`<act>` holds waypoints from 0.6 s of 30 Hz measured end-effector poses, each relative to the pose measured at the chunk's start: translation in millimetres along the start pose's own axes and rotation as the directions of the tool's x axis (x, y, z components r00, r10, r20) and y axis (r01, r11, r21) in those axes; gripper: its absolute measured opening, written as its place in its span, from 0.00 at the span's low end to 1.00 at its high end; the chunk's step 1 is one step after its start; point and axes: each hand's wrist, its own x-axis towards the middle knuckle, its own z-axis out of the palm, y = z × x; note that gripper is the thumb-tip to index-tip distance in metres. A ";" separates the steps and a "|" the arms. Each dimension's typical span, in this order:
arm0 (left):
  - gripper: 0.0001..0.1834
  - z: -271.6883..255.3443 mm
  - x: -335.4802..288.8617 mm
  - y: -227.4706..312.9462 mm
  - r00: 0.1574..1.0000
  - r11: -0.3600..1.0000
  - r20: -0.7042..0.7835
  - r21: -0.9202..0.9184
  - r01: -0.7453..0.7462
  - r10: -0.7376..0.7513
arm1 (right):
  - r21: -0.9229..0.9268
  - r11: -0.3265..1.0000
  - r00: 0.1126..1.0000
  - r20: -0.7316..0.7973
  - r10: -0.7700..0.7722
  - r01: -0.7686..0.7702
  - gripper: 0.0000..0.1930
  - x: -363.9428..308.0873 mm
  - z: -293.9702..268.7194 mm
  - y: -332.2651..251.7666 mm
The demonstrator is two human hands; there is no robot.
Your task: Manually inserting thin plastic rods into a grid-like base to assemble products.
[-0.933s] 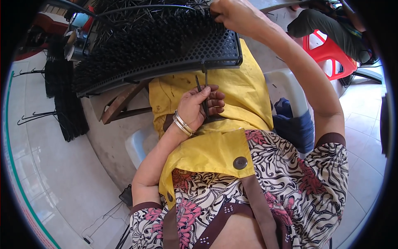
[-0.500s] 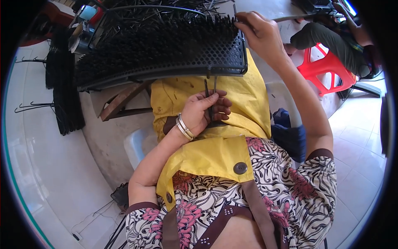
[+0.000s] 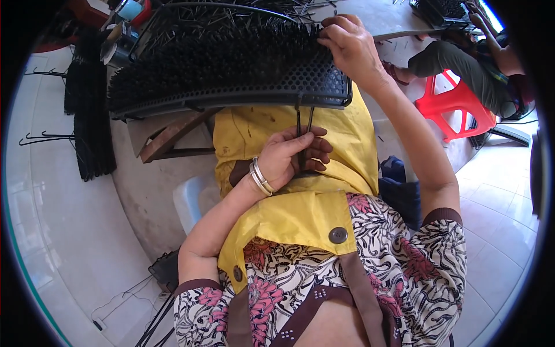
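A black perforated plate [image 3: 321, 75] lies tilted in front of me, with dense black bristle-like strands [image 3: 214, 63] standing up from its holes, except toward its near right part. Under its near edge, my left hand [image 3: 292, 151] is closed around thin dark rods [image 3: 299, 124], thumb on top. One rod reaches up to the plate's edge; another, greyer rod [image 3: 310, 118] stands beside it. Above the plate's far right corner, my right hand [image 3: 350, 46] has its fingers pinched together. What is between those fingertips, if anything, is hidden.
Loose black strands [image 3: 231, 20] lie heaped behind the plate. Black bundles [image 3: 92, 133] hang from hooks at the left. A brown metal support [image 3: 173, 136] stands under the plate. At the right are a red stool [image 3: 454, 110] and another person's leg [image 3: 462, 63]. A yellow apron [image 3: 254, 130] covers my lap.
My right hand has shifted slightly left over the plate's corner, and the upright rod above its fingers no longer shows. My left hand's dark rod has risen to the plate's edge.
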 end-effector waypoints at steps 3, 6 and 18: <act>0.16 1.6 -0.7 0.8 1.000 1.000 0.028 0.003 0.002 -0.002 | 0.017 1.000 1.000 0.024 -0.021 0.021 0.06 1.3 -0.1 -1.9; 0.16 2.7 -1.4 0.8 0.999 1.000 0.037 0.004 0.005 -0.005 | 0.011 1.000 0.993 0.118 -0.025 0.023 0.06 0.9 -0.8 -1.5; 0.15 -3.7 2.0 1.2 1.000 1.000 -0.005 0.010 -0.010 0.010 | 0.145 0.981 0.982 0.153 0.107 -0.129 0.07 27.0 -23.8 7.2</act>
